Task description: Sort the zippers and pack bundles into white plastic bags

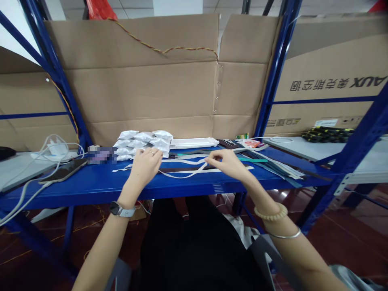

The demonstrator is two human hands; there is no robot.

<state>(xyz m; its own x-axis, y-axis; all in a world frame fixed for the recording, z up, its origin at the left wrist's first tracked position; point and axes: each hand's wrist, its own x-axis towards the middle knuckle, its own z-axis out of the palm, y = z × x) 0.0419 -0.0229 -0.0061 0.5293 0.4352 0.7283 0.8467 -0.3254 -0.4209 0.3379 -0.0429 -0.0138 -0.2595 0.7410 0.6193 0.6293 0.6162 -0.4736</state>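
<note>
A narrow, flat white strip hangs in a shallow curve between my two hands, just above the blue shelf. My right hand pinches one part of it between thumb and fingertips. At the other side, my left hand has its fingers curled down where the strip runs in under it; the fingertips are partly hidden. Behind my left hand sits a stack of silver packets. More white and dark strips lie flat beneath and between the hands.
A fan of loose strips spreads across the shelf's right. A long white bundle lies before the cardboard wall. On the left are a phone and white cables. Blue uprights frame the shelf.
</note>
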